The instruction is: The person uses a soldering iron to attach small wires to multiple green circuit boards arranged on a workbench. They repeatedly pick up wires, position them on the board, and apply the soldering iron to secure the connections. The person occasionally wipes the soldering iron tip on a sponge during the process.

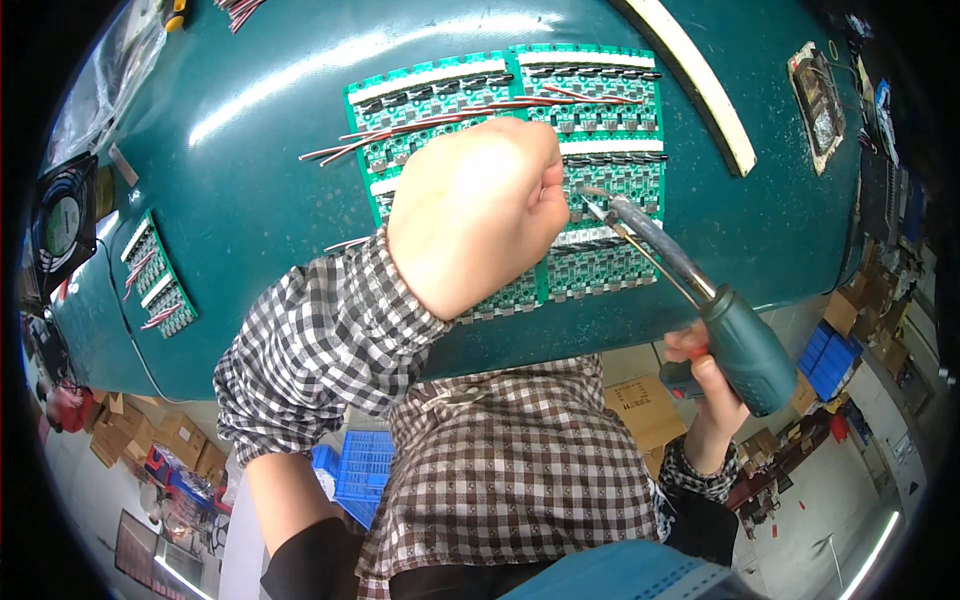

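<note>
Several green circuit boards (610, 180) lie in a panel on the table, with rows of small parts, white strips and black wires. My left hand (480, 205) is closed above the middle of the panel, hiding part of it; its fingertips face away, so I cannot see what they pinch. In my right hand (718, 385) is a green soldering gun (750, 350) with a long metal barrel. Its tip points left and reaches the boards just right of my left hand. Red and white wires (430, 122) lie across the upper boards.
A smaller circuit board (158, 275) with wires lies at the left, near a black fan (65, 225). A long pale strip (700, 80) curves along the back right. Beyond it sits a metal soldering-iron stand or tray (818, 105). The green table (270, 200) ends close in front of me.
</note>
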A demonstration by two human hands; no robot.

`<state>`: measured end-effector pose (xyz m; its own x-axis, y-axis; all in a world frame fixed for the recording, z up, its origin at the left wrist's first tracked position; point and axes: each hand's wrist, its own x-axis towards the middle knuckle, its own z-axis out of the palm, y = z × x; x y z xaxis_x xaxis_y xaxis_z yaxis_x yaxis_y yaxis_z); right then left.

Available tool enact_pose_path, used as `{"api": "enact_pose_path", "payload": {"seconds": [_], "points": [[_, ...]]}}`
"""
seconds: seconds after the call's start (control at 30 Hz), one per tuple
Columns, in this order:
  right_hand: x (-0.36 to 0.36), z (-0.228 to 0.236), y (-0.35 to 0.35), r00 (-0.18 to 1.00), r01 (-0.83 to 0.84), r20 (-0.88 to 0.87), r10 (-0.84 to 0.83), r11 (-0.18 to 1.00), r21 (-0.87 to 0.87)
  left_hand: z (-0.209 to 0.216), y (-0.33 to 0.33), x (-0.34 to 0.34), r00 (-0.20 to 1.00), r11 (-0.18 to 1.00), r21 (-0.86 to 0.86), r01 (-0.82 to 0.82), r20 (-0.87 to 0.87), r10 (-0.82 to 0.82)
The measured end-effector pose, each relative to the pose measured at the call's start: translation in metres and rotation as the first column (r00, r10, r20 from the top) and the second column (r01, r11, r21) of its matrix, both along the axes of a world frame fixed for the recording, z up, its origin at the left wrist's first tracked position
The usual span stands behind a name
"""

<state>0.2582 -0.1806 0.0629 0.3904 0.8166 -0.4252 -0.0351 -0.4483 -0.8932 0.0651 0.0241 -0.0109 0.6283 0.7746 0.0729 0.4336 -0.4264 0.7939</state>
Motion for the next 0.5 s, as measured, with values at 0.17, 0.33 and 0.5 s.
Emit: {"api": "enact_pose_path", "payload": {"seconds": [0.17,0.33,0.5], "points": [[-0.0003,0.0004,0.0027,1.000,0.004,-0.022,-0.004,1.000,0.001,0.0006,-0.0004,-0.0005,1.000,1.000,-0.019,-0.010,0.003,0.010],[0.0014,0.0001,0.0013,0.999,-0.034,0.020,0.034,0.999,-0.028,0.0006,0.0004,-0.0005,1.000,1.000,-0.003,0.002,0.003,-0.002],[0.0015,-0.0024,-0.0025,0.999,-0.018,0.029,0.020,0.997,-0.077,0.0004,0.0001,-0.0002,1.000,1.000,0.002,-0.001,-0.007,0.001]]}}
